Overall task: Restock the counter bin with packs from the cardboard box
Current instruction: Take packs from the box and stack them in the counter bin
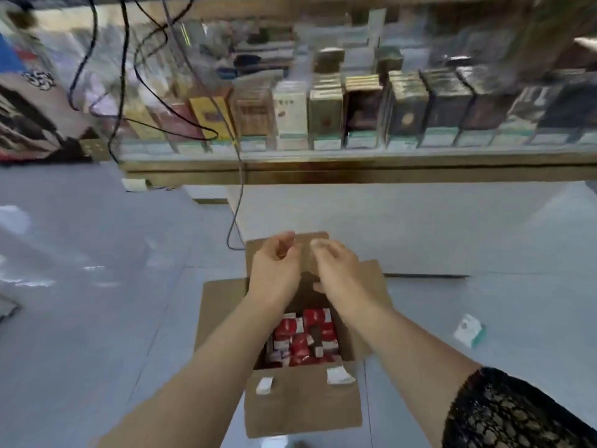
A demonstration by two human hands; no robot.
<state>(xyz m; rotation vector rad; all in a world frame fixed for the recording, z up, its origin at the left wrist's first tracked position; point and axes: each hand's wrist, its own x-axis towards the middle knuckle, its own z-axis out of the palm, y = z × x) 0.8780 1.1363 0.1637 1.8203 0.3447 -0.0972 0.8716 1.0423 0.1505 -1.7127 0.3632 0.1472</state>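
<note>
Filling the bottom of the cardboard box [300,405], the red-and-white packs [303,337] lie jumbled in a loose heap. None shows clearly in either hand, so I judge the restocking has hardly begun. The box stands on the grey floor [97,286] with all its flaps folded outward, probably so the opening stays free for reaching in. Scraps of white tape [337,375] cling to the flap nearest the person.

Both hands hang above the box's far side, close together over the far flap [306,253]. The left hand [274,266] has its fingers curled with the palm turned partly up, and the right hand [339,273] shows its back with the fingers bent downward. The blur hides what matters: I cannot tell whether either grip has closed on something or is only loosely curled. A reddish tint inside the left palm could be a pack or just skin. A black lace sleeve [504,412] covers the right upper arm.

To the right of the box, well apart from it, a single white-and-green pack [470,329] lies on the floor. Beyond the box a black cable [237,215] hangs down to the floor just past the far flap. Farther beyond stands a glass display case [323,169] with upright rows of boxed goods [326,114]. Which compartment is the counter bin, I cannot tell.
</note>
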